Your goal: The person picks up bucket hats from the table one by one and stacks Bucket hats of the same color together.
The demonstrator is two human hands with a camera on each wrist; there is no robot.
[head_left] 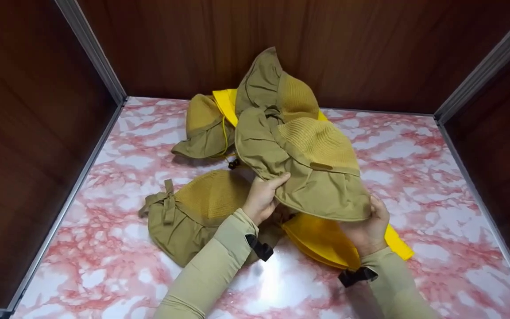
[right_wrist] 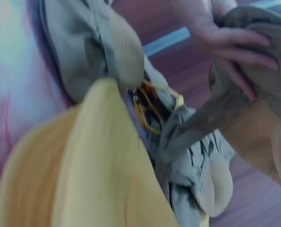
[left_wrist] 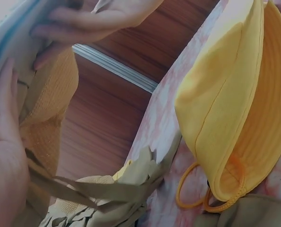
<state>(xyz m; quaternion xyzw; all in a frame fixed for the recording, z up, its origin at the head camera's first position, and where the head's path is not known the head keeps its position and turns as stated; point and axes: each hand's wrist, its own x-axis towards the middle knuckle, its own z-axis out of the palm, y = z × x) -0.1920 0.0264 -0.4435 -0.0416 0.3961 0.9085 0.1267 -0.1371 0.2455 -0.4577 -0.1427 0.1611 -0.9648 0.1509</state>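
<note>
Both hands hold up a khaki sun hat (head_left: 317, 190) with a woven tan crown and a small brown tag. My left hand (head_left: 264, 199) grips the brim's near left edge, thumb on top and fingers underneath. At the brim's right corner, my right hand (head_left: 372, 223) holds the edge, its fingers partly hidden by the cloth. In the left wrist view, fingers of both hands lie against the hat's underside (left_wrist: 50, 94). A yellow hat (head_left: 321, 237) lies below the held one, its orange cord (left_wrist: 187, 187) visible in the left wrist view.
A khaki hat with a tied bow (head_left: 210, 199) lies left of the left forearm. Behind, another khaki hat (head_left: 299, 95) leans near the back panel, beside a smaller-looking khaki hat (head_left: 202, 117) and yellow fabric (head_left: 226, 102). Dark wood panels (head_left: 255, 48) enclose the marbled tabletop (head_left: 436, 177).
</note>
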